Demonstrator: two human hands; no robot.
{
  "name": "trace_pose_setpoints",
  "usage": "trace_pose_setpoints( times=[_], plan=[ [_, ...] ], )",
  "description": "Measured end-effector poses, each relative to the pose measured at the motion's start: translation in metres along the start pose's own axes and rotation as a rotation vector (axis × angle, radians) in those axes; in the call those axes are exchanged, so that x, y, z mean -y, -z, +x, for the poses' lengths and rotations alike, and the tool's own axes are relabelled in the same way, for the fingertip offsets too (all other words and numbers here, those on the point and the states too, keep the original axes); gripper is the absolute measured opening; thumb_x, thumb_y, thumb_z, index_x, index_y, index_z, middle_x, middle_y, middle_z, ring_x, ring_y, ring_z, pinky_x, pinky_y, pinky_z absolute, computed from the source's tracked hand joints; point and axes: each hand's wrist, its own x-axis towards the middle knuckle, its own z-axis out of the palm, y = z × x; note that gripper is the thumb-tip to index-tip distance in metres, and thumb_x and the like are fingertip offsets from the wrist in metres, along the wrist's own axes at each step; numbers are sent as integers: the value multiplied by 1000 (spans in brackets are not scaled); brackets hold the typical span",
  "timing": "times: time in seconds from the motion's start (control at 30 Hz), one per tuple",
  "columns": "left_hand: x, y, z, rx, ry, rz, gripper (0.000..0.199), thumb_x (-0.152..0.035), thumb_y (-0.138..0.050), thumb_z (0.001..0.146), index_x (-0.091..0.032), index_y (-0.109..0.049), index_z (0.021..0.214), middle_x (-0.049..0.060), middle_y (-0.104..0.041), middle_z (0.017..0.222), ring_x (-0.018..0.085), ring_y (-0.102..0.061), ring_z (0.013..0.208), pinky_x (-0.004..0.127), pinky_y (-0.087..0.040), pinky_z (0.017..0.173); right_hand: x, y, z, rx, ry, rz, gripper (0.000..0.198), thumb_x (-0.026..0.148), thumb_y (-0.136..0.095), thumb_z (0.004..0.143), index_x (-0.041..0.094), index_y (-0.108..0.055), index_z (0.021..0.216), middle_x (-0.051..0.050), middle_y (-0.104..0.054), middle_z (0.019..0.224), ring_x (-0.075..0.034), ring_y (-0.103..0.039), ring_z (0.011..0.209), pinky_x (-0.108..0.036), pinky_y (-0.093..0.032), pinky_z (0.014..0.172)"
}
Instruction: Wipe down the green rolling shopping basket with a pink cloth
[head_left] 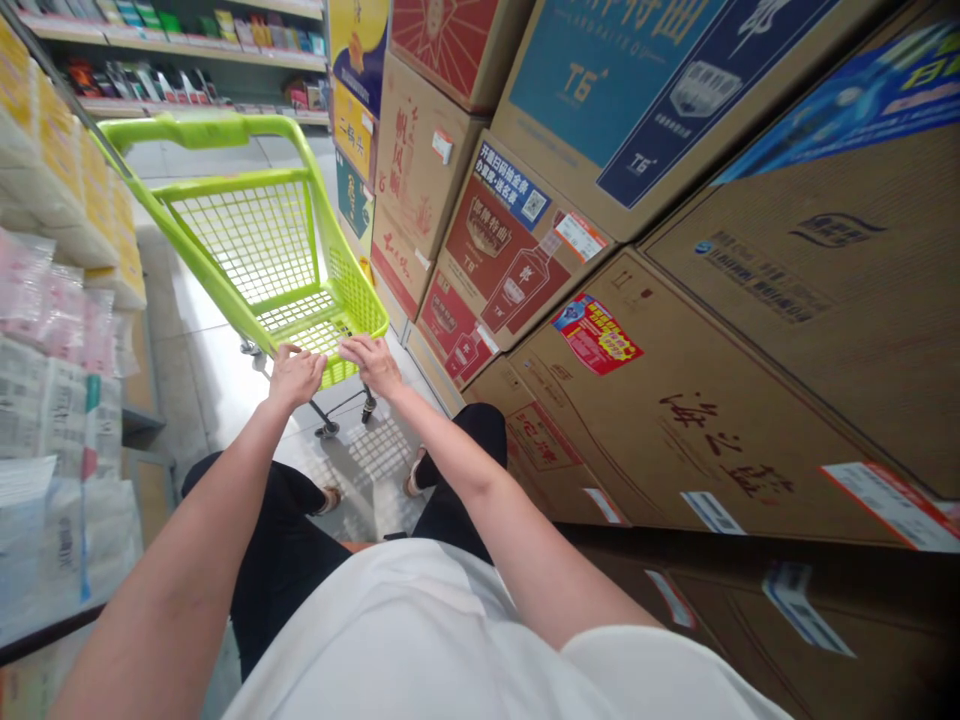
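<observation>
**Both hands on an empty green trolley in a narrow aisle**

The person is standing in a shop aisle, arms stretched forward, and both hands are resting on the near rim of a lime-green shopping trolley (pixel 277 250). The left hand (pixel 295 373) is lying palm-down with fingers curled over the edge; the right hand (pixel 373 364) is doing the same just beside it (whether either is truly gripping or only resting is hard to tell from this angle). The trolley is sitting on the pale floor directly ahead, between the two sides of the aisle.

As far as the mesh shows, the basket is holding nothing, so the filling of it appears not yet begun.

On the right, stacked cardboard cartons (pixel 735 400) are rising high. A blue-printed one is reading "T6", and a red one below is showing a bottle picture and "T6" again. A red promotional sticker (pixel 596 334) is clinging to a brown carton with red brush characters. On the left, packaged goods in clear bags (pixel 52 310) are filling the shelves.
</observation>
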Motion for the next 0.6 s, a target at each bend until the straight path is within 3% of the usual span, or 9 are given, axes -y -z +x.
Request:
trace_pose_setpoints(
  times=[0.17,0.33,0.4,0.47,0.53,0.6],
  plan=[
    [-14,-2,5,5,-17,-47,50,-41,-23,98,-21,-65,81,11,-74,91,30,-59,114,55,-31,111,-25,29,7,49,-50,-76,53,2,-44,91,30,-66,130,0,-64,132,-22,-53,108,-32,-49,90],
    [-38,-11,11,-38,12,-143,44,-41,-28,99,-23,-65,83,9,-74,91,28,-57,115,59,-24,115,-1,5,-1,-71,-219,-94,54,0,-40,90,19,-60,137,-11,-59,135,-25,-50,126,-38,-42,103],
    [-44,-13,11,-52,26,-164,43,-41,-29,99,-22,-65,84,9,-73,92,28,-57,115,60,-21,116,2,0,-7,-54,-162,-107,53,3,-40,93,18,-57,141,-13,-57,138,-25,-44,136,-39,-39,106],
    [-47,-14,9,-51,33,-169,42,-42,-31,99,-22,-65,85,10,-73,94,29,-57,116,61,-19,117,-8,9,-9,36,-13,-112,48,6,-40,97,21,-58,140,-12,-58,139,-24,-44,136,-38,-38,105],
    [-47,-13,6,-41,36,-172,41,-42,-31,99,-22,-64,84,10,-73,95,29,-57,117,61,-18,118,-32,29,-7,123,131,-121,42,11,-38,101,22,-62,134,-11,-62,136,-22,-49,131,-37,-38,103],
    [-47,-12,4,-26,38,-193,41,-42,-31,99,-22,-64,84,10,-73,95,29,-57,117,61,-17,119,-60,54,0,140,142,-152,37,13,-39,103,21,-66,127,-11,-66,130,-23,-54,124,-38,-38,103]
  ],
)
